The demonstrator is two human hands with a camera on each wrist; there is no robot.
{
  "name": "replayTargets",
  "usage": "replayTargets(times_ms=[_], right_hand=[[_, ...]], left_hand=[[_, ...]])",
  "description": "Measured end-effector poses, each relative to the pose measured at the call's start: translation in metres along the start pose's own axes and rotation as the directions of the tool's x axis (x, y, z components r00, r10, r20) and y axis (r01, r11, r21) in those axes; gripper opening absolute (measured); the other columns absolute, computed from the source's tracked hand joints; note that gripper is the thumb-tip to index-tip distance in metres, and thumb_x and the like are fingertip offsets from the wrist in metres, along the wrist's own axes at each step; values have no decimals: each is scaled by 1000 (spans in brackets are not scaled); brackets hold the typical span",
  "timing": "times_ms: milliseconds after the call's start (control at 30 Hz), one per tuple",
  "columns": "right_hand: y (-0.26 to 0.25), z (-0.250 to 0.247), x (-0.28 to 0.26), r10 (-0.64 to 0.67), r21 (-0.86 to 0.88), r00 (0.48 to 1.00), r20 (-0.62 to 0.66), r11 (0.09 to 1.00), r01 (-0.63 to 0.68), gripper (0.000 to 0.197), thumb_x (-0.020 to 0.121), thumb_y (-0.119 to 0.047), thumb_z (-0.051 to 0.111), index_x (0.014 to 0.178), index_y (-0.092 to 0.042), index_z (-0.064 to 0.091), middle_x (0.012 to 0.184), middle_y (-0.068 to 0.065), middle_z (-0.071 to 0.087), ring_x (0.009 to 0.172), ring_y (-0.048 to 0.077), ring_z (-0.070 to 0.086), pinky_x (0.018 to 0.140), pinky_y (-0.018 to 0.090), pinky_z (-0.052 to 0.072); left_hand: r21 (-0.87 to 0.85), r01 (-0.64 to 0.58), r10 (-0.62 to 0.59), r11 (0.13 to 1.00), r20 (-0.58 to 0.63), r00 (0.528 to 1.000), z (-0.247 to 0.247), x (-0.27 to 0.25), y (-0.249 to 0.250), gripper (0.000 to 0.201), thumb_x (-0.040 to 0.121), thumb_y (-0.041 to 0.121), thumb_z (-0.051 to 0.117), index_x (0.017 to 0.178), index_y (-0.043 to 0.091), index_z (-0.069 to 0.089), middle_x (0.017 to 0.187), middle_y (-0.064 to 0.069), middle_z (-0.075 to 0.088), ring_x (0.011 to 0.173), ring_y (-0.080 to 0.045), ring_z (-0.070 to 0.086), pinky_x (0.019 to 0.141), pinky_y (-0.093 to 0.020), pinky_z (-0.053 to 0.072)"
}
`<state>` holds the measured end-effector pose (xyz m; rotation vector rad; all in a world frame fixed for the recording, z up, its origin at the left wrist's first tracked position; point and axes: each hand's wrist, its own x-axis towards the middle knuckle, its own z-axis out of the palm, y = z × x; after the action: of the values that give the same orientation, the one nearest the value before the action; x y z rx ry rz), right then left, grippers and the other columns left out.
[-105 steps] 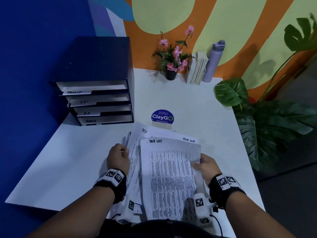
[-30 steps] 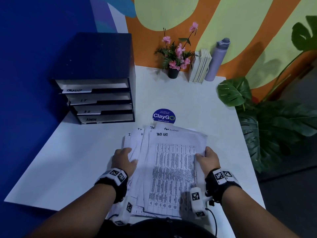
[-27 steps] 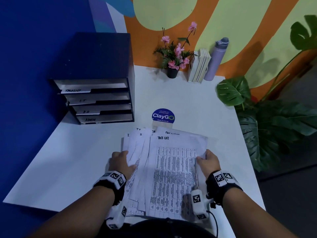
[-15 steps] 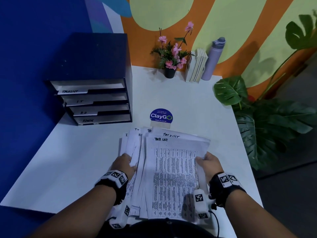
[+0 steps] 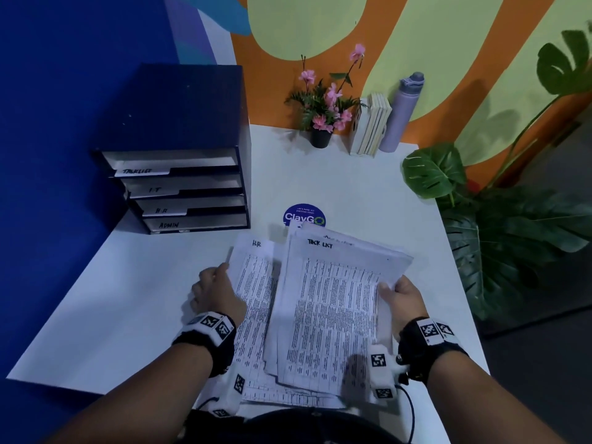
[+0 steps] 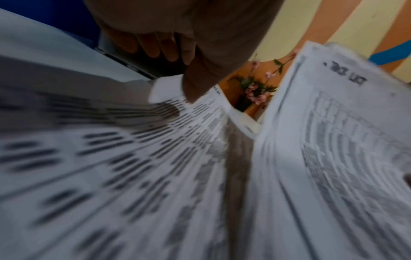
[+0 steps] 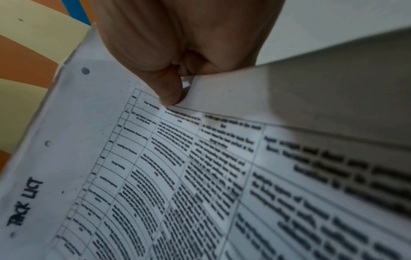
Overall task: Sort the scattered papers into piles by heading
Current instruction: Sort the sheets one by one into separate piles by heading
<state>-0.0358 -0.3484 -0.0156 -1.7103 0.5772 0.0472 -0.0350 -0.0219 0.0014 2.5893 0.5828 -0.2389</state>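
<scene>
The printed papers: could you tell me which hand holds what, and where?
Right hand pinches the TASK LIST bundle at its right edge; left hand holds the H.R sheet by its left edge.

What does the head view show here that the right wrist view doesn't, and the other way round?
Only the head view shows the left hand on the H.R. sheet, the labelled drawer unit, the ClayGo sticker, flower pot, books and bottle. Only the right wrist view shows punched holes along the sheet's margin and the thumb pressing its edge. Both show the right hand gripping the Task List sheet.
</scene>
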Motion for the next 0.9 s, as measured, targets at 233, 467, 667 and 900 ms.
replayTargets(times_ms=[233,467,667,900], right_hand=[[-109,35,-32,-418,184,908,-37,890,417,24,94,-8,54,97,-31,55,95,1,65,86,15,62,83,41,53],[-132,53,-69,-663,212,748,10,733,647,43,91,1,54,123,-24,39,115,-8,56,103,-1,57,86,14,47],[-101,61,-62,-515,112,856,43,854,508,58,77,17,51,105,-34,46,102,-5,57,86,-3,56,70,10,45],[-48,49,-26,-102,-131,963,249,982,138,35,85,-19,59,120,-18,56,107,8,67,95,23,66,83,35,55]], left_hand=[[-740,-239,294,629,-57,954,-45,-8,72,51,94,44,50,136,19,38,130,1,56,116,-14,55,102,-35,43],[-902,-323,243,286,-258,935,-74,-29,92,42,86,-3,53,114,28,49,107,8,65,96,-7,63,78,-20,52],[-876,-228,218,426,-145,965,-37,-25,70,44,76,13,56,99,50,53,99,3,67,89,-18,63,76,-29,52],[-849,-117,99,515,-77,992,-9,-6,58,34,96,9,50,125,27,50,117,6,61,111,-18,58,94,-31,43]])
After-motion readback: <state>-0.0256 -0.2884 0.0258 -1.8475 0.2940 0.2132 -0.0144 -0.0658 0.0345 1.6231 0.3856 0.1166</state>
